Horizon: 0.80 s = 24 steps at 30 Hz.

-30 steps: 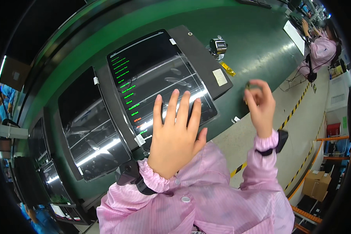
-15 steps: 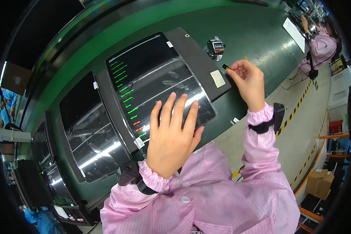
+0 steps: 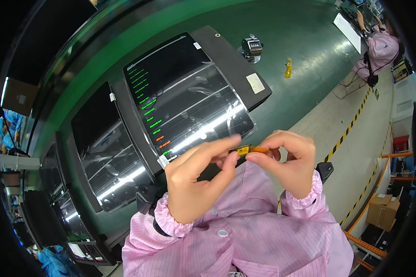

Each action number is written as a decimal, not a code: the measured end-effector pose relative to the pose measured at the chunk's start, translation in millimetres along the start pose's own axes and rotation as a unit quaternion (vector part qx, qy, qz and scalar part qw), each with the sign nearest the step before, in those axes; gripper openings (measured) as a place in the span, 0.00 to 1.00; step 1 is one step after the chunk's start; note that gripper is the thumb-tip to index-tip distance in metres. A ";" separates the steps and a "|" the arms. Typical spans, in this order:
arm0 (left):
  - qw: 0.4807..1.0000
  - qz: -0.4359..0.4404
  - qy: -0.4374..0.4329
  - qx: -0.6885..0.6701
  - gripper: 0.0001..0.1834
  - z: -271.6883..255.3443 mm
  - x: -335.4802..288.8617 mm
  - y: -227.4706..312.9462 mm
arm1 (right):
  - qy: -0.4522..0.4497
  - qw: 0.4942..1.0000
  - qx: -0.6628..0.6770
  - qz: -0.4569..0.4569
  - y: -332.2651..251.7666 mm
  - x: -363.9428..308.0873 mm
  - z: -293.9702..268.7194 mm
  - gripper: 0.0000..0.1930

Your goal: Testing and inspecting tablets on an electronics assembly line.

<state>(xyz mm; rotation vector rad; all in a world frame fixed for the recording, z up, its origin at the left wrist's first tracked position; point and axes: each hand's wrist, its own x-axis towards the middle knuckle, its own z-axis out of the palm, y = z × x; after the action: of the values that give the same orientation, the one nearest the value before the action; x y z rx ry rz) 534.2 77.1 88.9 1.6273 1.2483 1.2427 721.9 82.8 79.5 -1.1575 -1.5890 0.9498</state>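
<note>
A small flat black piece with yellow film on it (image 3: 243, 150) is held up in front of my chest, just off the near edge of the tablet. My right hand (image 3: 291, 159) pinches its right end between thumb and fingers. From the other side, my left hand (image 3: 196, 173) closes thumb and fingertips on its left end. Beyond the hands lies a large tablet (image 3: 185, 99) under clear film, its black screen showing a list of green and red lines. It rests on a dark grey pad (image 3: 238, 69).
A second tablet (image 3: 108, 147), its screen dark, lies to the left. Behind the pad's right side stand a metal tally counter (image 3: 252, 47) and a crumpled yellow strip (image 3: 288, 68) on the green table (image 3: 300, 97). A co-worker in pink (image 3: 382, 50) sits far right.
My left hand has lifted off the tablet screen and come to the small piece. My right hand has carried that piece from beside the pad toward my chest, uncovering the yellow strip.
</note>
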 end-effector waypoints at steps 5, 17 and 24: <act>0.992 0.080 -0.040 0.086 0.14 -6.5 0.2 -6.1 | 0.028 0.995 -0.031 -0.090 2.6 2.3 6.5 0.07; 0.996 0.003 -0.085 0.002 0.13 -9.0 -3.7 -10.9 | 0.025 0.989 0.148 -0.001 12.7 -4.7 15.9 0.09; 0.996 -0.057 -0.050 -0.054 0.12 -4.5 -5.0 -7.4 | -0.062 0.994 0.088 -0.022 19.6 -0.9 6.7 0.14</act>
<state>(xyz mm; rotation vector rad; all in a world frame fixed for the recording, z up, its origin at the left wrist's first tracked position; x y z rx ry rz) 527.6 74.2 82.0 1.5011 1.1746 1.1263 720.6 86.6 59.2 -0.9541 -1.5870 1.1258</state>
